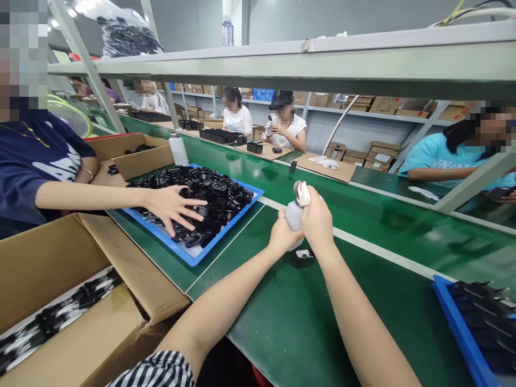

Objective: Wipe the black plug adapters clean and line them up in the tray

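Observation:
A translucent white bottle [294, 216] with a metal top is held up over the green bench, in front of me. My left hand [283, 235] wraps around its body from the left. At its top, my right hand [318, 217] has closed on a white cloth [303, 193] and presses it against the metal cap. Below the hands, a small black part [303, 255] with a white piece on it lies on the bench, partly hidden by my right wrist.
A co-worker's hand [177, 209] reaches over a blue tray [193, 260] heaped with black plastic parts. Another blue tray [463, 328] of black parts is at right. An open carton [133, 258] stands front left. A second white bottle [178, 149] stands behind the heap; a shelf [363, 59] crosses above.

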A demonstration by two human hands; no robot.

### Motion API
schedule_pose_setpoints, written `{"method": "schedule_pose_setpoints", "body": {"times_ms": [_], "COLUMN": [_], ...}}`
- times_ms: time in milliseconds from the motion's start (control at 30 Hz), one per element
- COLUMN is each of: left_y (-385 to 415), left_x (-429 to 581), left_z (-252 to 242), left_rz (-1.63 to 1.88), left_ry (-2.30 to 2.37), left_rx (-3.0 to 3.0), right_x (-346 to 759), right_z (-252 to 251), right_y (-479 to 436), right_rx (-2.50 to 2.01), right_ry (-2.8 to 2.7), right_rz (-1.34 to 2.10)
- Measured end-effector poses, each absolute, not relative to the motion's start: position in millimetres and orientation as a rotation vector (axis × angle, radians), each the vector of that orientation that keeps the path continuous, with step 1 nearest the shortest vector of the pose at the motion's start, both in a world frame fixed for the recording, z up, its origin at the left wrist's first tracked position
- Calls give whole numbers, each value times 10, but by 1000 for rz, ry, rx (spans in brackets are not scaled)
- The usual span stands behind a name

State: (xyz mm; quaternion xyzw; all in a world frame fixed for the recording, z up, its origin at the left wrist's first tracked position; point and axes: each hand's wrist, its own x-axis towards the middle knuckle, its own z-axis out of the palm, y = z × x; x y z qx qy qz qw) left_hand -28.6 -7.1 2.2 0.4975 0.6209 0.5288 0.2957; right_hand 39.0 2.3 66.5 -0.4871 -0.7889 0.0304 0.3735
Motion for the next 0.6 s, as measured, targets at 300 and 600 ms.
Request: {"method": "schedule_pose_setpoints", "body": {"times_ms": [300, 600], "left_y": [-105, -132], "left_x": [-300, -383], "left_z": [44, 96], "left_rz": [1404, 1238], "left_ry": [1637, 1748], "left_rx": [1328, 1519], "right_x": [430, 628], "right_z": [646, 770], "right_y": [25, -113], "right_rx": [-1196, -931], "right_ry": [-2041, -1886], "right_rz": [9, 361]}}
